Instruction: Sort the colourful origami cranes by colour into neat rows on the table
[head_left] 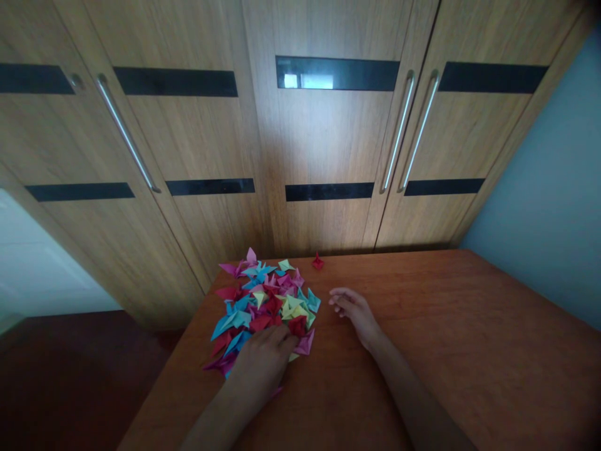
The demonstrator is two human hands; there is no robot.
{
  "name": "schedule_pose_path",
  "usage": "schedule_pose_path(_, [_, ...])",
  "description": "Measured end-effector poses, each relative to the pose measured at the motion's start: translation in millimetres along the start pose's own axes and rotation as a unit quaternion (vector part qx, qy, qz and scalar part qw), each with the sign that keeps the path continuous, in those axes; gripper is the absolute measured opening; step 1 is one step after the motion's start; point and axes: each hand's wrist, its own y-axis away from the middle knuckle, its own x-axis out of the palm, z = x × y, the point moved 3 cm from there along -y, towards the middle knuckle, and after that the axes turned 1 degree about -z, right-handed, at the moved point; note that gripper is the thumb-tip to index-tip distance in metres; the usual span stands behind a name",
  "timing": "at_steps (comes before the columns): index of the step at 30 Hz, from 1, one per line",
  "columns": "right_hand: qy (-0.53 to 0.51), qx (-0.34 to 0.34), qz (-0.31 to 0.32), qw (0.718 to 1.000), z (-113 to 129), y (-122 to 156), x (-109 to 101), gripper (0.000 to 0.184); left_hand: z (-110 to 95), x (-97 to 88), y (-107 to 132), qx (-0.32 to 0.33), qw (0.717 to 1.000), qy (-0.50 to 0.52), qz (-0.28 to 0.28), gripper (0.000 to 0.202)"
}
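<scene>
A heap of folded paper cranes (267, 300) in pink, red, blue, yellow and purple lies on the left part of the wooden table (413, 351). My left hand (270, 351) reaches over the near side of this heap, its fingers curled down and together. Its fingertips are beside a red crane (297, 326) and a pink crane (306, 342); whatever they grip is hidden. To the right of the heap, my right hand (354, 313) hovers or rests over the table with fingers loosely bent and apart. Nothing shows in it, and a light blue crane (312, 300) is nearest.
A single red folded piece (318, 262) sits apart near the table's back edge. Behind the table stands a wooden wardrobe (323, 138) with metal handles (398, 131) and dark strips. A pale wall (549, 188) is at the right, and dark floor (94, 369) shows past the left edge.
</scene>
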Motion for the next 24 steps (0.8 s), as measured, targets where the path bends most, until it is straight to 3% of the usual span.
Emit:
schedule_pose_path(6, [0.024,0.006,0.004,1.0,0.5,0.8,2.9,0.02,11.5,-7.2,7.0,0.0,0.993,0.067,-0.093,0.024])
schedule_pose_path(12, [0.036,0.01,0.01,0.999,4.9,3.7,6.5,0.024,21.8,-19.1,1.6,0.002,0.963,0.182,-0.201,0.019])
schedule_pose_path(19, [-0.034,0.006,0.149,0.988,10.0,17.3,22.2,0.028,4.9,-19.8,-19.1,0.019,0.948,0.276,-0.156,0.018])
schedule_pose_path(24, [-0.072,0.02,0.171,0.982,7.8,19.2,24.7,0.022,-4.8,-19.7,-28.9,0.033,0.94,0.299,-0.158,0.02])
